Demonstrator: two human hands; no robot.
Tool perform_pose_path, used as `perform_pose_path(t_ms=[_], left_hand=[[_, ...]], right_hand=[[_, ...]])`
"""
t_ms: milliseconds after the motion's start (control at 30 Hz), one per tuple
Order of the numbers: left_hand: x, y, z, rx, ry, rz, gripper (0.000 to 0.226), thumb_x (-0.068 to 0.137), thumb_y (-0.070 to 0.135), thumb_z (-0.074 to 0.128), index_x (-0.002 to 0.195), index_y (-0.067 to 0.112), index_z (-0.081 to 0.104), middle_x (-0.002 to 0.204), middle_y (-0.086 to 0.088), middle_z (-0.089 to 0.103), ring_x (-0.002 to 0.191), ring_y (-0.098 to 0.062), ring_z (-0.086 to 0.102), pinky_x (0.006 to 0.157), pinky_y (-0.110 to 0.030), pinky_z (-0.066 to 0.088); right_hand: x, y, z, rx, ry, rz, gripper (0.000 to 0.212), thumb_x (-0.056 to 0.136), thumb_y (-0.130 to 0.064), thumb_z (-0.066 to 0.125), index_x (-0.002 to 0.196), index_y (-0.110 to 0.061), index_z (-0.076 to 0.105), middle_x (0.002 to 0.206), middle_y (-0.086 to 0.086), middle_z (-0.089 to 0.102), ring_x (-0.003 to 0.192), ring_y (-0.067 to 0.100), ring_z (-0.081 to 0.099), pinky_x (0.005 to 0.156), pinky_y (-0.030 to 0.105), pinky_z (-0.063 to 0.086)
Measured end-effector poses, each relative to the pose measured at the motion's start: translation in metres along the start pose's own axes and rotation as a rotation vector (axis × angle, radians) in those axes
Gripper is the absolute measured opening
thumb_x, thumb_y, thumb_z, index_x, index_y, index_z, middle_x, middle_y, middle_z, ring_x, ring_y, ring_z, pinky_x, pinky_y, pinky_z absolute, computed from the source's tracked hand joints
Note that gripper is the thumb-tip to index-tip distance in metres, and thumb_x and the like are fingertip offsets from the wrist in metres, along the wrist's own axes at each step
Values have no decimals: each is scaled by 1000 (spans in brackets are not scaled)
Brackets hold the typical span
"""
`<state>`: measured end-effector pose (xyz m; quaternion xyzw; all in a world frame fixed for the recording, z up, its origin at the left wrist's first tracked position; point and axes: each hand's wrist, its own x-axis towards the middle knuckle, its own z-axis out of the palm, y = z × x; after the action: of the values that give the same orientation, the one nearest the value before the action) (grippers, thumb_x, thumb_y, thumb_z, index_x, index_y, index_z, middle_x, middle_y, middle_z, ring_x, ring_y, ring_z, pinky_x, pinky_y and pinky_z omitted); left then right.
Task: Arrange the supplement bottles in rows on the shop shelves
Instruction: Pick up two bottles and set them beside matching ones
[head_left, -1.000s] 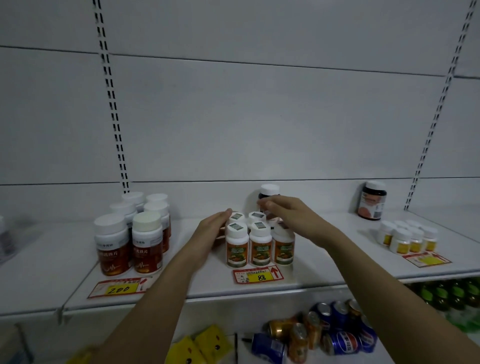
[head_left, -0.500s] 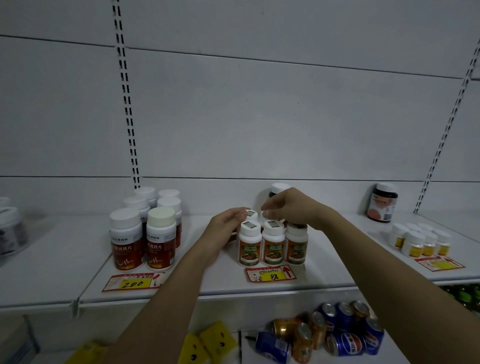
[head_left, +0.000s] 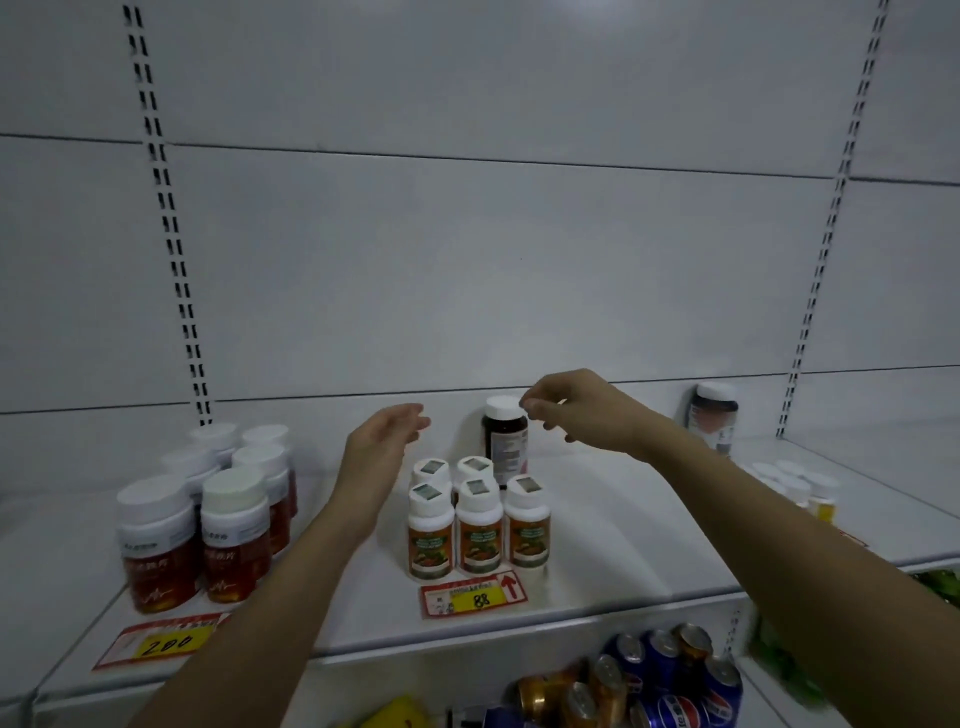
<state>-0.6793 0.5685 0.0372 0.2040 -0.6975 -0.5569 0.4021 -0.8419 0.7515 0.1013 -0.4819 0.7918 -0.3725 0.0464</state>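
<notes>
Several small white bottles with orange labels (head_left: 478, 525) stand in two rows on the white shelf (head_left: 597, 587), above a price tag marked 88 (head_left: 474, 598). Behind them stands a dark bottle with a white cap (head_left: 505, 441). My left hand (head_left: 387, 441) hovers above and left of the small bottles, fingers relaxed, holding nothing. My right hand (head_left: 576, 413) is raised beside the dark bottle's cap, fingertips drawn together near it; I see nothing held in them.
Larger red bottles with white caps (head_left: 208, 519) stand in rows at the left over a tag marked 200 (head_left: 166, 644). Another dark bottle (head_left: 714, 415) and small yellow-labelled bottles (head_left: 800, 488) sit at the right. Drink cans (head_left: 649, 680) lie on the shelf below.
Both hands have lifted off the small orange-labelled bottles. The left hand rose and opened; the right hand moved up and back toward the dark bottle's cap. The camera moved closer.
</notes>
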Motion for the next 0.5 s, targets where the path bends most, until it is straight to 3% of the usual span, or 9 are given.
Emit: perform_pose_path(t_ms=[100,167,267,367,433,500], left_hand=[[13,25,28,191,-67,101,22,94,24,61,115,29,65,112,10,66,99,0,59,76,-13,42],[22,37,50,316,-141,111,24,92,21,63,114,29,64,111,8,66,95,3,58,70,-11,40],[35,45,81,505,-223,27,40,86,20,70,125,23,59,118,-1,62,96,-10,58,70,-18,41],[46,46,108,680,-226,-78,63,83,24,76,138,14,48,131,-9,53,109,-22,54,86,-27,43],[53,45,122,788,-194,-141,68,81,28,78,139,12,46,138,-11,48,116,-27,52,93,-33,47],[58,44,132,851,-164,-210,66,80,31,78,136,13,47,136,-11,47,108,-27,53,88,-36,52]], right_hand=[[5,22,-21,9,57,-20,15,97,-30,56,101,-24,69,96,-7,70,86,10,67,66,22,49],[10,38,-35,30,83,-30,15,97,-29,55,96,-25,69,93,-9,71,83,10,68,65,22,51],[19,63,-54,57,68,-48,15,96,-27,56,93,-23,70,91,-5,72,84,14,69,66,26,53],[28,89,-76,71,33,-82,15,96,-27,57,94,-20,71,92,-3,72,84,16,70,66,28,54],[33,106,-92,85,4,-102,14,96,-28,58,93,-22,71,92,-3,72,83,15,70,65,28,54],[38,123,-106,97,-31,-123,14,95,-29,58,94,-23,71,93,-4,72,83,14,71,66,29,55]])
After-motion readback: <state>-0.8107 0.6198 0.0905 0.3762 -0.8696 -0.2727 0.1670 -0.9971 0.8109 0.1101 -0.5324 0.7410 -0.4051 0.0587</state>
